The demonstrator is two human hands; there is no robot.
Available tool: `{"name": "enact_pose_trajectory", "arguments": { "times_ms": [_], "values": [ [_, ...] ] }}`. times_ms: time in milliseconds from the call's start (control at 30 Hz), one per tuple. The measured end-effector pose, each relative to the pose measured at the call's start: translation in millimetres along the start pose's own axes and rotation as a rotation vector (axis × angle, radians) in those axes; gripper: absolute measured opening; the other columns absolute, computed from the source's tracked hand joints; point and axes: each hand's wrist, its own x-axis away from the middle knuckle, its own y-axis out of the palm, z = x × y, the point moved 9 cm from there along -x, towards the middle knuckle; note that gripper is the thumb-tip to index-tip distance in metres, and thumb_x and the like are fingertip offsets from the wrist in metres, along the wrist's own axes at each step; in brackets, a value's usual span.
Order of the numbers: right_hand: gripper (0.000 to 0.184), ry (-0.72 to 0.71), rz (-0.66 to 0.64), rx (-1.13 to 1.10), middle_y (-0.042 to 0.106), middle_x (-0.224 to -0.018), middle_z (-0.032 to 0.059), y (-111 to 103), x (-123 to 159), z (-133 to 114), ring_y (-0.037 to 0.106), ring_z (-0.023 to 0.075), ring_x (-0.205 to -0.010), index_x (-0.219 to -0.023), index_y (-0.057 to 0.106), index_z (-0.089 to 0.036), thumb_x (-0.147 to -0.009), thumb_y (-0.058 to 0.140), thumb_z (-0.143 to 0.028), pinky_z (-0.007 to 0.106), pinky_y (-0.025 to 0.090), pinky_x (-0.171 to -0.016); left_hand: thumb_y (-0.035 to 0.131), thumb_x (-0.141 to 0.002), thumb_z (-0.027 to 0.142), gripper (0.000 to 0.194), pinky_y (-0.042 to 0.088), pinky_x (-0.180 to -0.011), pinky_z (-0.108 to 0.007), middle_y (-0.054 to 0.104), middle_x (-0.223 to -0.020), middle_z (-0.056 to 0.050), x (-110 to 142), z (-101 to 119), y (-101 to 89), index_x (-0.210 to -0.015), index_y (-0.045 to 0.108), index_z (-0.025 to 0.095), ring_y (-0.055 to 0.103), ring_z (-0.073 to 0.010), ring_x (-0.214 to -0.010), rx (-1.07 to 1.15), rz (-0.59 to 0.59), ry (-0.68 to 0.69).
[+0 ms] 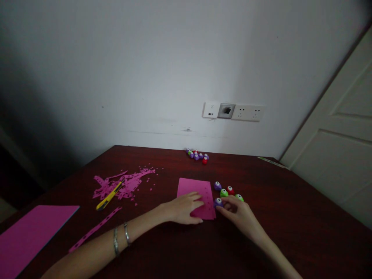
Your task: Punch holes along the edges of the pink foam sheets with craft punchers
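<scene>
A small pink sheet (194, 189) with rows of punched holes lies on the dark red table (290, 217). My left hand (186, 207) rests flat on its near part, fingers stretched out, holding it down. My right hand (236, 211) is closed around a purple craft punch (218, 202) at the sheet's right edge. Close by on the right sit another purple punch (217, 185), a green punch (223, 192), a red punch (230, 190) and a second green punch (239, 197).
A cluster of several more punches (197, 155) sits at the table's far edge by the wall. Pink scraps (122, 184) and a yellow utility knife (109, 197) lie to the left, with a punched pink strip (94, 229) and a large pink sheet (29, 236) nearer.
</scene>
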Motion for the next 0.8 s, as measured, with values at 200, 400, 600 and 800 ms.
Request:
{"name": "enact_pose_trajectory", "arguments": {
  "times_ms": [200,400,600,800],
  "values": [
    [0.02,0.018,-0.033,-0.019,0.06,-0.065,0.001,3.6,1.3,4.2,0.054,0.0133,-0.055,-0.079,0.069,-0.018,-0.066,0.064,-0.032,0.023,0.044,-0.051,0.057,-0.074,0.05,0.067,0.026,-0.105,-0.041,0.035,-0.139,-0.016,3.3,-12.2,-0.1,-0.128,0.045,0.013,0.03,-0.0292,-0.129,0.053,-0.032,-0.034],
    [0.019,0.029,-0.077,0.027,0.061,-0.068,0.0018,6.5,2.5,1.8,0.056,0.0142,-0.056,-0.078,0.071,-0.019,-0.068,0.062,-0.033,0.023,0.044,-0.052,0.059,-0.074,0.046,0.063,0.025,-0.105,-0.041,0.033,-0.141,-0.014,4.3,-15.4,-0.6,-0.128,0.046,0.016,0.029,-0.028,-0.13,0.098,-0.029,-0.034],
    [0.019,0.017,-0.101,0.062,0.061,-0.068,0.0025,6.5,2.7,-0.5,0.056,0.0149,-0.057,-0.079,0.071,-0.019,-0.068,0.062,-0.033,0.025,0.044,-0.053,0.058,-0.076,0.042,0.055,0.026,-0.106,-0.04,0.034,-0.14,-0.012,4.9,-14.1,-2.2,-0.125,0.049,0.017,0.03,-0.0268,-0.13,0.105,-0.021,-0.013],
    [0.016,-0.003,-0.087,0.087,0.061,-0.065,0.0016,3.7,3.0,-0.6,0.055,0.0146,-0.057,-0.077,0.07,-0.02,-0.068,0.063,-0.03,0.024,0.043,-0.053,0.052,-0.082,0.022,0.032,0.034,-0.101,-0.032,0.057,-0.121,-0.01,3.2,-3.6,-6.5,-0.113,0.059,0.017,0.047,-0.0195,-0.118,0.12,0.01,0.097]
  ]
}}
